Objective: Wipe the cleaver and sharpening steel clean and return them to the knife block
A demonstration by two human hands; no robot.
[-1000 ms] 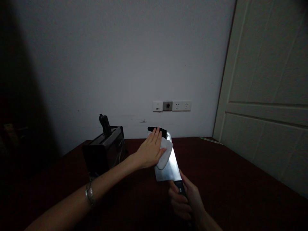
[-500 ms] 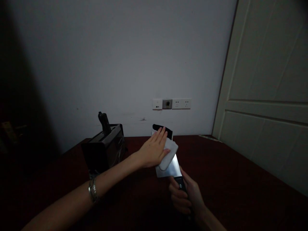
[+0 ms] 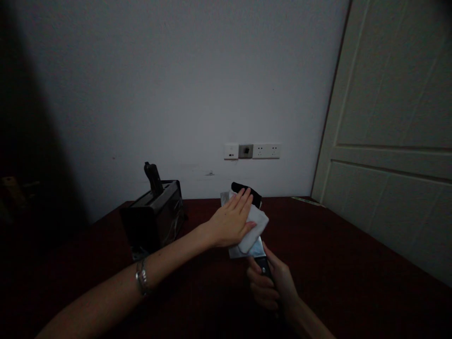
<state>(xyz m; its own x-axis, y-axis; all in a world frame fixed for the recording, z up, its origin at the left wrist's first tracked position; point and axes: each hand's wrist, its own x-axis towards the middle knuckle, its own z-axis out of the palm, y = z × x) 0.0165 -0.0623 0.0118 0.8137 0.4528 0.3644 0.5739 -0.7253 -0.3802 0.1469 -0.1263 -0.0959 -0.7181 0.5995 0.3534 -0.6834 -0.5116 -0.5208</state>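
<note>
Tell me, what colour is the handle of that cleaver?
The cleaver handle is black with a silvery rivet, best seen in the head view.

cleaver [image 3: 259,250] | broad silver blade, black handle at near end, blade pointing away | cloth [image 3: 256,230] | white, black far edge, across blade
</note>
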